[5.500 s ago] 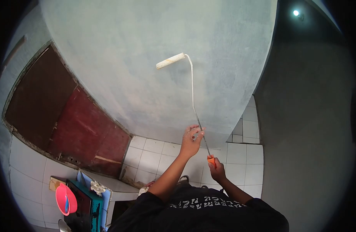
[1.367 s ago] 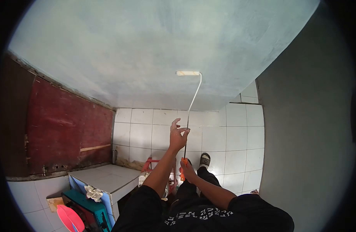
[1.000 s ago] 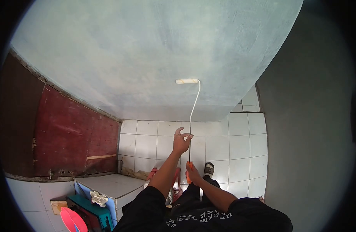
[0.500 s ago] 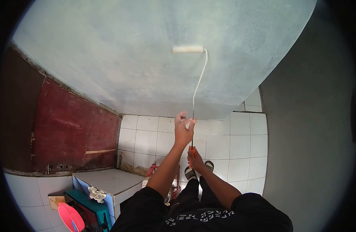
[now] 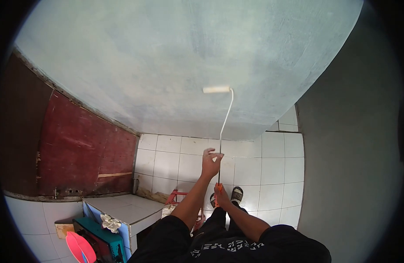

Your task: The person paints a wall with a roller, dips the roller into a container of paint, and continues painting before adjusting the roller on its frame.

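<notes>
A long-handled paint roller [image 5: 226, 115] runs up from my hands, its pale roller sleeve [image 5: 217, 90] against the light blue-grey wall [image 5: 167, 65]. My right hand [image 5: 222, 198] is wrapped round the orange grip [image 5: 218, 189] at its lower end. Higher up, my left hand [image 5: 210, 164] has thumb and forefinger pinched at the thin metal rod, the other fingers curled. Part of the grip is covered by my right hand.
White floor tiles [image 5: 248, 168] lie beneath, with my sandalled foot [image 5: 237, 193] on them. Left are a dark red panel [image 5: 79, 144], a tiled ledge [image 5: 123, 208], a red stand [image 5: 172, 197], a teal container [image 5: 99, 234] and a pink plastic item [image 5: 80, 247]. A grey surface [image 5: 342, 153] rises at right.
The roller has travelled down the wall, its sleeve now lower and slightly further right. Both hands have come down towards my body with it, and the left fingers have drawn closer together.
</notes>
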A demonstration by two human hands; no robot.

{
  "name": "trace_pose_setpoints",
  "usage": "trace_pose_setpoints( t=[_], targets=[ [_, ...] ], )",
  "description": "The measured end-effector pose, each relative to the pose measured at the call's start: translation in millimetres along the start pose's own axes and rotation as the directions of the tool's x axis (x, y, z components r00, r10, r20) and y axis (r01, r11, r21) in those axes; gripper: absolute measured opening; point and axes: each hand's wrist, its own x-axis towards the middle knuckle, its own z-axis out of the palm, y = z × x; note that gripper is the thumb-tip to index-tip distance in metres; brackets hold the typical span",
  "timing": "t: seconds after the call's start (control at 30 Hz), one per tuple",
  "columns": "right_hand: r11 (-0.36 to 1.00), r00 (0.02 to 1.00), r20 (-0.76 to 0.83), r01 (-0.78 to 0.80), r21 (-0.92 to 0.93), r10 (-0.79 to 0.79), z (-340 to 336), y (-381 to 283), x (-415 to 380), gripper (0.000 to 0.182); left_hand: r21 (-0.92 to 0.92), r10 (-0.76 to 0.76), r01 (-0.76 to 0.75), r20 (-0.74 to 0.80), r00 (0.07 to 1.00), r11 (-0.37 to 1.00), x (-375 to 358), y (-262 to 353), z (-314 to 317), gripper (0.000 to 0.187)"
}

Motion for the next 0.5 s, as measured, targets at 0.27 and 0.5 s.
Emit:
trace_pose_setpoints(
  t=[0.27, 0.5],
  targets=[
    [0.921, 0.920, 0.087, 0.387, -0.049, -0.382, 47, -170, -14, 0.032, -0.036, 0.416, -0.439, -0.261, 0.871, 0.898, 74, 142, -99, 0.014],
    [0.814, 0.814, 0.076, 0.580, -0.028, -0.577, 68, -262, -47, 0.039, 0.006, 0.447, -0.465, -0.290, 0.846, 0.885, 86, 258, -160, 0.015]
  ],
)
